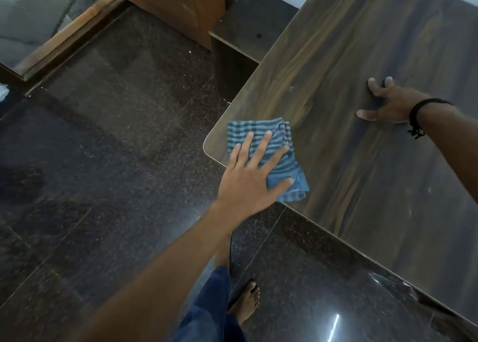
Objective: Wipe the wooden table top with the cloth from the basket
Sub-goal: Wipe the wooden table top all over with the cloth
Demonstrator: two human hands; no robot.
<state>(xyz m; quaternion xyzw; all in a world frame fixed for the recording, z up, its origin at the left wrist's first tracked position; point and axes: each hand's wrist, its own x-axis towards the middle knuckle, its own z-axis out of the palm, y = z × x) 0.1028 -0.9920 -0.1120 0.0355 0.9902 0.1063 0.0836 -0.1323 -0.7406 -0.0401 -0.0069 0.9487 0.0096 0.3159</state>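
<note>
A folded blue striped cloth [280, 145] lies on the near left corner of the dark wooden table top [362, 173]. My left hand [248, 176] lies flat on the cloth with fingers spread, pressing it onto the wood. My right hand [385, 103] rests farther back on the table, fingers spread, holding nothing; a black band circles its wrist. No basket is in view.
The table's rounded corner [207, 142] overhangs a dark speckled stone floor [103, 160]. A lower dark shelf unit [248, 28] stands behind the table's left edge, beside a brown wooden cabinet [176, 2]. My bare foot [247, 300] stands near the table's front edge.
</note>
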